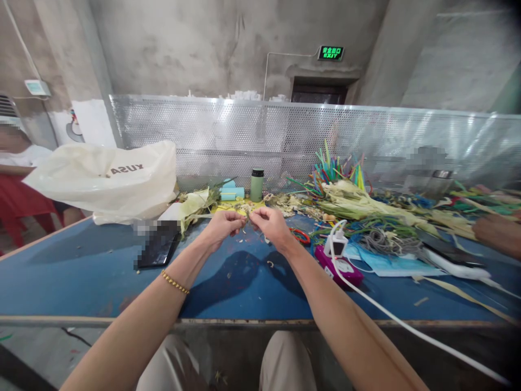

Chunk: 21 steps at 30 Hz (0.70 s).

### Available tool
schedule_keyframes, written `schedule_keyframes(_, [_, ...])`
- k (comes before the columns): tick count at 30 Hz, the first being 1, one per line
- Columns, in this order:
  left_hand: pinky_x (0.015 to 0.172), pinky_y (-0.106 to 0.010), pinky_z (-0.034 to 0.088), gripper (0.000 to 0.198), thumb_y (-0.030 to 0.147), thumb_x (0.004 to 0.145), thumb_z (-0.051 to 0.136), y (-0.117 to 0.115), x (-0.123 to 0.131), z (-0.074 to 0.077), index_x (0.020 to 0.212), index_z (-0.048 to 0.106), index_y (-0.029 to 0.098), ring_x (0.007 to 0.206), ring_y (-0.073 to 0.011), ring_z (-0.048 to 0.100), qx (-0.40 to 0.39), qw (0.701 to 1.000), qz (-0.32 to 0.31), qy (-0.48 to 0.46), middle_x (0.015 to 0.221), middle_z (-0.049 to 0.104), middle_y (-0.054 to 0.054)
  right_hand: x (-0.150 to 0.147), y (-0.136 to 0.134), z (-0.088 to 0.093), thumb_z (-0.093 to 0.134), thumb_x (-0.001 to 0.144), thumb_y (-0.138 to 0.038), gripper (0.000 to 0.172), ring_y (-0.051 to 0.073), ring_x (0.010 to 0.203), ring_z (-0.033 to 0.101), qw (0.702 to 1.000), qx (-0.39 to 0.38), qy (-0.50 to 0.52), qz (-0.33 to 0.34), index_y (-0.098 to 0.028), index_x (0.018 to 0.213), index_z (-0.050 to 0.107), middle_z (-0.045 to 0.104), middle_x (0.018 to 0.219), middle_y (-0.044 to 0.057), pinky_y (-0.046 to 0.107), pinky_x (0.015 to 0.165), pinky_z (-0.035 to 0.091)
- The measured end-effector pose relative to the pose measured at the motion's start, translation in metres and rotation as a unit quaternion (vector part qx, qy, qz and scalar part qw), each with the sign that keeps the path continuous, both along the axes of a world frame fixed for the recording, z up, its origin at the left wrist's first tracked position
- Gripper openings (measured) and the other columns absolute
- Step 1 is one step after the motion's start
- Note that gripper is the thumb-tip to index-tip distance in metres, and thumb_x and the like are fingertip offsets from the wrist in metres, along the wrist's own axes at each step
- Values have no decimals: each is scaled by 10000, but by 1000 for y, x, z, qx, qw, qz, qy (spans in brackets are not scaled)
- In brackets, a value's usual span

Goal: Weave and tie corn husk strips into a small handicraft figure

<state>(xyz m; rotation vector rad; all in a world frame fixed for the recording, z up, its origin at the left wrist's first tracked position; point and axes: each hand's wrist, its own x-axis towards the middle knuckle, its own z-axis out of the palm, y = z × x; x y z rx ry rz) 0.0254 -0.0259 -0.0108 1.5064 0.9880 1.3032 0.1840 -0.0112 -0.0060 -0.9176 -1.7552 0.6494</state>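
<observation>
My left hand and my right hand meet above the middle of the blue table. Both are closed in a pinch, fingertips almost touching. Whatever lies between them is too small to make out. Behind the fingers are loose dry husk scraps and a green bottle with a black lid. Light blue rolls lie left of the bottle. Close to my right wrist are red-handled scissors, partly hidden.
At left are a white plastic bag and a black tablet. To the right, a purple power strip carries a white charger, its cable crossing the table edge. Beyond lie corn husks, grey wire and another person's hand.
</observation>
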Motion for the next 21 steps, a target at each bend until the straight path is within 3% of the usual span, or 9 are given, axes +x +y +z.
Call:
schedule_keyframes(3, [486,-229,295,117,236,625,656,0,0,0,602,594,139,480,-74,420,30,999,13,18,519,515,33,-1,-2,0,610,744,-378,231,116,543,554,999,-45,13,22,-150,717,628,602,610,-1,222,517,429])
schedule_keyframes(10, [501,-232,288,129,235,638,611,3,0,-2,562,538,160,483,-80,395,55,996,26,68,491,479,42,-5,-3,0,581,660,-199,77,101,503,523,999,-12,-34,-40,-139,669,628,590,542,-11,202,501,403])
schedule_keyframes(15, [523,-233,314,192,224,648,612,7,-1,-4,534,465,176,509,-89,413,108,990,33,85,504,477,38,-6,-9,3,572,670,-195,78,96,490,536,998,-51,-32,-31,-138,671,625,597,526,-13,190,488,396])
schedule_keyframes(21, [523,-232,343,98,226,678,608,9,0,-6,629,558,157,512,-96,454,128,986,56,87,541,515,30,-6,-7,0,614,684,-261,118,86,447,499,996,-82,-11,-10,-144,673,608,580,496,-18,184,436,374])
